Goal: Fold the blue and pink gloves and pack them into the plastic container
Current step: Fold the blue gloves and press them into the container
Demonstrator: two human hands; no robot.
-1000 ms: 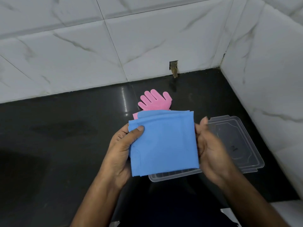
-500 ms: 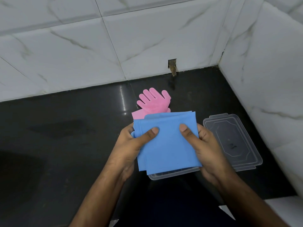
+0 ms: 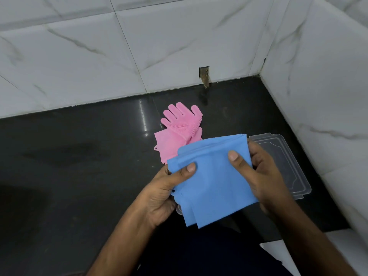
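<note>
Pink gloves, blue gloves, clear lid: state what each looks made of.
Pink gloves: likely silicone or rubber, matte, with moulded bristle ribs on the palm. Blue gloves: seemingly the same soft rubbery sheet, smooth and matte, folded in layers and bending without creases between the left hand and right hand. Clear lid: thin see-through plastic, glossy, with a moulded raised rim.

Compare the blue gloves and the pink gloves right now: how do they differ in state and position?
The blue gloves are folded into a flat bundle with no fingers showing; the pink gloves still show spread fingers. The blue gloves are held up between the left hand and right hand; the pink gloves lie untouched on the black counter. Neither is in the plastic container yet.
</note>
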